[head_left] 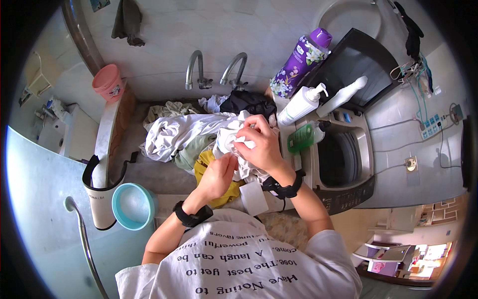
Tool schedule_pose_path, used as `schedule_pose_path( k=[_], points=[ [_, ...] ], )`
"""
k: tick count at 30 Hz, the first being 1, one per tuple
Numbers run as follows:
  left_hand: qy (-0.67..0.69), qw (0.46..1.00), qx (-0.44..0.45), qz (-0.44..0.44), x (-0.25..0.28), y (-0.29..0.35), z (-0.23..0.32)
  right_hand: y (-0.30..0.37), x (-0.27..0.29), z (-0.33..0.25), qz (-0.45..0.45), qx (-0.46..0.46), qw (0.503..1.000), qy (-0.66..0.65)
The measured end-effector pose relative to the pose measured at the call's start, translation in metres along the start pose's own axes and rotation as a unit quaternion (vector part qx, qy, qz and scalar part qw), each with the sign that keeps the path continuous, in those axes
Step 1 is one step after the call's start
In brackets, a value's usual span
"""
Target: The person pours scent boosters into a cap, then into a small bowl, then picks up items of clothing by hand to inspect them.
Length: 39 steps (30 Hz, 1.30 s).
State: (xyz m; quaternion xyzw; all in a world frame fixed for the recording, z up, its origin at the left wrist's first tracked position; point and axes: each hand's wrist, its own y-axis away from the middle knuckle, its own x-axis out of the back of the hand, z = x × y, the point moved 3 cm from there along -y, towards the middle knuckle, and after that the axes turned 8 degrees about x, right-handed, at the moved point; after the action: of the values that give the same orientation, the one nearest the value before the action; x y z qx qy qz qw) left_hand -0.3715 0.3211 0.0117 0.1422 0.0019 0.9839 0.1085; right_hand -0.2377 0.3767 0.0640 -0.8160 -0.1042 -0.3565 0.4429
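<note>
Pinching wht cloth (pixel 248 144), R grip (pixel 264 147) arched; L grip (pixel 219 175) curled, can't tell hold.

Two grips (pixel 217 175) (pixel 264 147), two wristbands (pixel 193 216) (pixel 290 191), two taps (pixel 201 74) (pixel 243 66), one pink bucket (pixel 107 89), one turquoise tub (pixel 116 205), one washing machine (pixel 367 144)

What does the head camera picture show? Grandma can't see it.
A person's right hand pinches something white, with the curled left hand close by, over heaped clothes near two taps. To the right are bottles and an open washing machine; to the left, a blue bucket.
</note>
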Motion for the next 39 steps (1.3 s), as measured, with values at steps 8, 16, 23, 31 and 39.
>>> schedule_pose_path(
  k=[8,16,23,31,39],
  points=[
    [-0.143,0.983,-0.077,0.09,0.003,-0.002,0.006,0.012,-0.022,0.017,0.077,-0.143,0.986,-0.04],
    [-0.234,0.963,-0.09,0.103,-0.004,-0.001,0.004,0.033,-0.045,0.055,0.085,-0.244,0.951,-0.17],
    [-0.286,0.94,-0.16,0.091,-0.015,0.001,-0.015,0.04,-0.05,0.057,-0.168,-0.333,0.788,-0.491],
    [-0.228,0.965,-0.113,0.06,-0.008,-0.001,-0.004,0.021,-0.027,0.042,-0.069,-0.159,0.947,-0.271],
    [-0.17,0.977,-0.101,0.081,-0.003,-0.005,0.003,0.024,-0.031,0.041,0.013,-0.178,0.964,-0.198]
  ],
)
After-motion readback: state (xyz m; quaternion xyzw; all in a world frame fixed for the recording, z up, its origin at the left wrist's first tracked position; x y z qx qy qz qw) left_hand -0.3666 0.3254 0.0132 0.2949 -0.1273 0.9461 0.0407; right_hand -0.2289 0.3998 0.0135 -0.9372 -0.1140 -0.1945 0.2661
